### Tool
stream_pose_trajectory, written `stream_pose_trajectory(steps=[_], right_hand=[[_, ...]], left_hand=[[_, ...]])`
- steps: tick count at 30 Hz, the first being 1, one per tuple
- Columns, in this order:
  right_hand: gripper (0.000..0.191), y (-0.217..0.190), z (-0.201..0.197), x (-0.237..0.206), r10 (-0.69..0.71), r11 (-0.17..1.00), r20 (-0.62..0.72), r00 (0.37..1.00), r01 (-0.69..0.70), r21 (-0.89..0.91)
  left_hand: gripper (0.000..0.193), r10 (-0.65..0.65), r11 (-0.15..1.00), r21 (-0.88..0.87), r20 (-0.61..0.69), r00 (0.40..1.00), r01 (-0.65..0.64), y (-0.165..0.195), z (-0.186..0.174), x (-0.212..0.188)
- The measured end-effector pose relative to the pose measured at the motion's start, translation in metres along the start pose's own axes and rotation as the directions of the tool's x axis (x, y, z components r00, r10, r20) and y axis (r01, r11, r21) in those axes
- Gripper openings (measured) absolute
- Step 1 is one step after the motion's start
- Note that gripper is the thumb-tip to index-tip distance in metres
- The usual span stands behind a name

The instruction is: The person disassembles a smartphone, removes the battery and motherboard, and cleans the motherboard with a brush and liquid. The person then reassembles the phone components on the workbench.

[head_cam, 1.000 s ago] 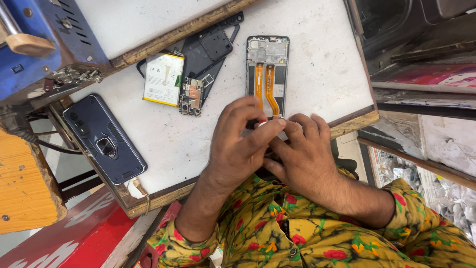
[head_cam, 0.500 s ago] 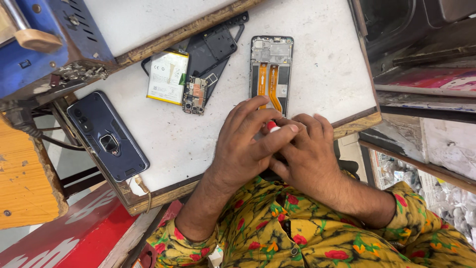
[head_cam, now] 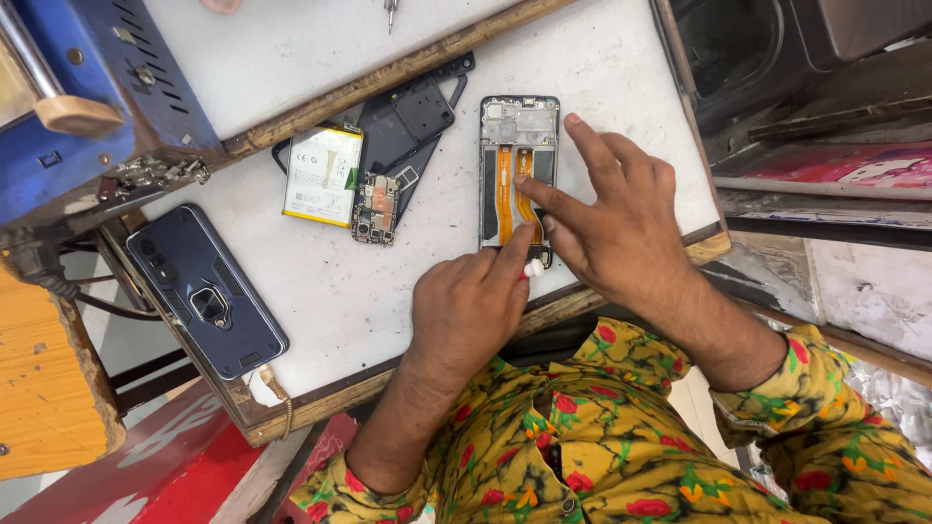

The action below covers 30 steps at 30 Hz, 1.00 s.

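An opened phone frame [head_cam: 517, 165] with two orange flex cables lies on the white worktop [head_cam: 320, 281]. My right hand [head_cam: 621, 228] rests over its right side, the index finger pressing on the cables and another finger stretched toward the top edge. At the frame's lower end, my left hand [head_cam: 466, 311] pinches a small white and red object [head_cam: 533, 269]; what kind of object it is cannot be made out.
A white battery [head_cam: 321, 175], a small circuit board [head_cam: 377, 208] and a black back cover [head_cam: 413, 116] lie left of the frame. A dark phone case with a ring [head_cam: 209, 291] sits near the worktop's left corner. A blue machine [head_cam: 87, 87] stands top left.
Both hands were clasped together below the frame. Now the right hand has spread and moved up onto the frame, while the left hand brings the small white and red object to its lower end.
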State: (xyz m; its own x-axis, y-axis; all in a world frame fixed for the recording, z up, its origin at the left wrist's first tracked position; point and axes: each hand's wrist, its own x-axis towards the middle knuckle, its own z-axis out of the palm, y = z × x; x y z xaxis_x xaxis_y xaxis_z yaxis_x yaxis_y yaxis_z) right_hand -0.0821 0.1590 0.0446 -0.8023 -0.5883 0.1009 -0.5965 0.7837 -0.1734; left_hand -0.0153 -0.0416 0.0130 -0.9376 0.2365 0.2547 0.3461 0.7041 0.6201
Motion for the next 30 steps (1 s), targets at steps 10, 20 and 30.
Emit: stream_pose_trajectory(steps=[10,20,30], right_hand=[[0.046,0.004,0.009,0.008,0.036,0.999,0.029,0.999,-0.035,-0.006],[0.038,0.003,0.012,0.014,0.091,0.992,0.018,0.996,-0.092,0.086],[0.035,0.005,0.019,0.016,0.142,0.985,-0.007,0.99,-0.141,0.096]], left_hand=[[0.048,0.023,0.993,0.115,0.031,0.999,-0.027,-0.005,0.006,0.006],[0.05,0.033,0.997,0.064,0.103,0.994,-0.04,-0.011,0.001,0.008],[0.05,-0.006,1.0,0.013,0.134,0.991,0.004,-0.012,0.002,0.008]])
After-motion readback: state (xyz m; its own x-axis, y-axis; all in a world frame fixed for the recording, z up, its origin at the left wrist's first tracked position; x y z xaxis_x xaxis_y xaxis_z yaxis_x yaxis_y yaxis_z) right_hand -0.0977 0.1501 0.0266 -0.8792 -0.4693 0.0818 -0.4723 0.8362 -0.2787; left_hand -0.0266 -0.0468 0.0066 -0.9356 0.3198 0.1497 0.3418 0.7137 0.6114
